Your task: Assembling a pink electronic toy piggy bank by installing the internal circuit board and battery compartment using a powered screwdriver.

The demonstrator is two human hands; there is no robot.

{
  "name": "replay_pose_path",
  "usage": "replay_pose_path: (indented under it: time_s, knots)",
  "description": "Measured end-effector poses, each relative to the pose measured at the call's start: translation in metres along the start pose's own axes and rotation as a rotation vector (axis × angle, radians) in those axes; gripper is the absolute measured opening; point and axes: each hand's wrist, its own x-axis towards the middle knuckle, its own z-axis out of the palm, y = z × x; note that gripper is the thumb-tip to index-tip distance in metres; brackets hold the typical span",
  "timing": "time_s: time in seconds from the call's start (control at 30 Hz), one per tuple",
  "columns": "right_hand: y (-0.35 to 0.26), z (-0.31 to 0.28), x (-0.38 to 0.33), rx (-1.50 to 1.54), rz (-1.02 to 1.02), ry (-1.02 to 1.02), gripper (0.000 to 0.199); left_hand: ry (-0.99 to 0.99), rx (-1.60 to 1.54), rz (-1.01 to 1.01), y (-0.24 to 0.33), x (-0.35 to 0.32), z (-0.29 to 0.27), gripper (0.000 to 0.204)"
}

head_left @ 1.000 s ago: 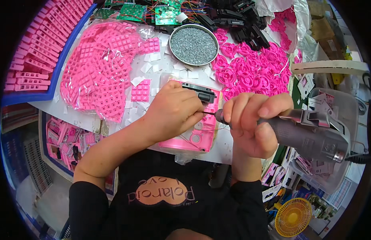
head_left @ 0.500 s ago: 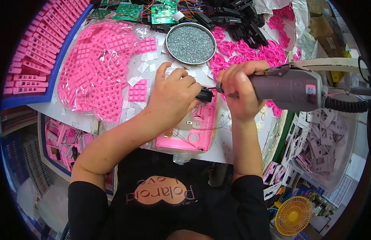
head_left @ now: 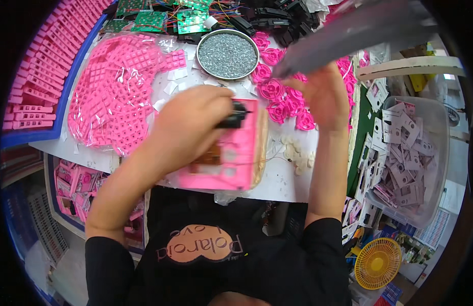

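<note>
My left hand (head_left: 198,120), smeared by motion, closes over a small black plastic part (head_left: 236,115) at the upper end of a pink plastic housing (head_left: 241,168). The housing has round openings, a brown piece and thin wires in it; my hand and wrist hide its left side. My right hand (head_left: 325,97) is raised right of the housing, its thumb stretched away from the palm. Just above it hangs a grey electric screwdriver (head_left: 359,38), strongly blurred, apparently out of my grip.
A round dish of small screws (head_left: 227,54) stands beyond the housing. Left are a bag of pink keypads (head_left: 114,92) and a blue tray (head_left: 68,104) of pink parts. Pink rings (head_left: 277,109) lie right, near a clear bin (head_left: 425,188). Green circuit boards (head_left: 193,21) lie behind.
The screwdriver has risen off the black part, and my right hand has opened from around it. My left hand and the housing have shifted left in the picture.
</note>
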Motion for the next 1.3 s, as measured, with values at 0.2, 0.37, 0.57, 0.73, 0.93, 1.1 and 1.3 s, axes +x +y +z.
replay_pose_path:
  time_s: [0.2,0.37,0.57,0.73,0.93,1.1,1.3]
  knots:
    - [0.023,-0.039,-0.052,-1.293,0.137,0.043,0.019,-0.307,0.195,-0.374,0.028,-0.113,-0.141,0.041]
    - [0.041,-0.03,-0.06,-1.488,-0.037,0.118,0.015,-0.499,0.356,-0.617,0.048,-0.166,-0.146,0.06]
    - [0.011,0.019,-0.071,-1.458,-0.064,0.024,0.01,-0.308,0.013,-0.153,0.031,-0.111,-0.037,0.04]
    - [0.0,0.014,-0.072,-1.41,0.003,0.077,0.01,-0.254,-0.144,0.123,0.032,-0.06,0.037,0.025]
    - [0.007,-0.012,-0.079,-1.428,0.066,0.206,0.021,-0.17,-0.177,0.115,0.026,-0.062,0.043,0.02]
    - [0.018,-0.022,-0.103,-1.416,0.347,0.33,0.02,-0.105,-0.194,0.051,0.022,-0.078,0.038,0.018]
    - [0.036,-0.026,-0.11,-1.377,0.224,0.369,0.019,-0.069,-0.243,0.078,0.026,-0.076,0.044,0.023]
